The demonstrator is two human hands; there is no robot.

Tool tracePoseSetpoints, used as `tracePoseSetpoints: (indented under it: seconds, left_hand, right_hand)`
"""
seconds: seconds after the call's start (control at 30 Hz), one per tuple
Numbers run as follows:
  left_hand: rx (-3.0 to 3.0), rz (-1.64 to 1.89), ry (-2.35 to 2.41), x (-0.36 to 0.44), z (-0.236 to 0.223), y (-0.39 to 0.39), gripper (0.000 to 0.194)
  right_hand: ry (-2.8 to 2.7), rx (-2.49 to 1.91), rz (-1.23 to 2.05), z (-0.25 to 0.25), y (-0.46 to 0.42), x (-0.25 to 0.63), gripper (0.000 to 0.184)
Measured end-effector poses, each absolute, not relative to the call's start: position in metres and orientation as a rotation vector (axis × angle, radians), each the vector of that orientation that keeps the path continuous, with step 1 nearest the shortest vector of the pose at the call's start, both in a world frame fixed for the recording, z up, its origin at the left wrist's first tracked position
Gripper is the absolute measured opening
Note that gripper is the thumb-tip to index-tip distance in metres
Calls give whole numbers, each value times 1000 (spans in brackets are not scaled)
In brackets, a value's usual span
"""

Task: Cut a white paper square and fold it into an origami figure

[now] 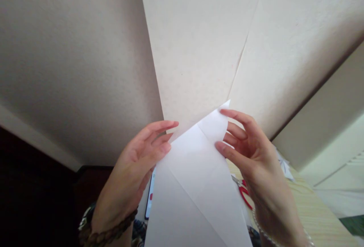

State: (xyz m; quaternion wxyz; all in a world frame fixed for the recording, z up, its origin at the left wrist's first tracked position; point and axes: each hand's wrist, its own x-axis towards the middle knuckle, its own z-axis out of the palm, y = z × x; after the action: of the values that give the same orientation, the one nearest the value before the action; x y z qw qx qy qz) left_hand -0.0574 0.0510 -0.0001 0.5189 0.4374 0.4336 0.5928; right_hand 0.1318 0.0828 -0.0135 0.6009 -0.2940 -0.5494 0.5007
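Note:
A white sheet of paper (196, 178) is held up in the middle of the head view, its top edge slanting up to a pointed corner at the right. Crease lines cross its face diagonally. My left hand (139, 156) pinches the left edge near the top, thumb in front, with the index finger lifted off the paper. On the other side, my right hand (250, 148) grips the upper right edge, thumb and index finger on the front and the other fingers partly hidden behind.
Behind the paper is a pale wall (199, 50) with a corner edge. Red-handled scissors (244, 196) lie on a light wooden table (318, 216) at lower right, with a folded white paper piece (286, 168) beyond. A lit screen (149, 197) shows partly behind the sheet.

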Motion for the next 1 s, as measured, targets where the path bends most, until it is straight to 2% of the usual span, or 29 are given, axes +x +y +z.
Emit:
tracePoseSetpoints:
  seconds: [0.07,0.2,0.27,0.33,0.47,0.53,0.73,0.9,1.0]
  left_hand:
    - [1039,1512,1041,-56,-2,53,23]
    - [1141,1642,1098,-54,-8,54,29]
    - [1267,1725,1137,-53,-10,53,25]
    - [1352,1762,1159,-51,-11,52,20]
    - [1446,1678,1203,-48,-10,49,16]
    - [1510,1652,1252,-47,-9,48,17]
    - [1642,1575,1334,-47,-11,49,13]
    - [1949,1540,1609,-42,-13,48,12]
    - [1901,1425,1566,-34,-15,43,24]
  right_hand:
    - [-1289,-671,1189,-14,83,132,48]
    - [-1248,-679,1248,-14,83,131,68]
    - [-1201,-703,1273,-15,82,130,70]
    - [-1182,-728,1295,-16,82,129,60]
    - [-1228,-733,1331,-19,84,127,22]
    - [-1235,-756,1297,-20,85,126,13]
    - [-1247,-818,1163,-18,80,125,13]
    - [-1273,-859,927,-19,80,125,14]
    - [-1322,-905,740,-22,80,124,13]
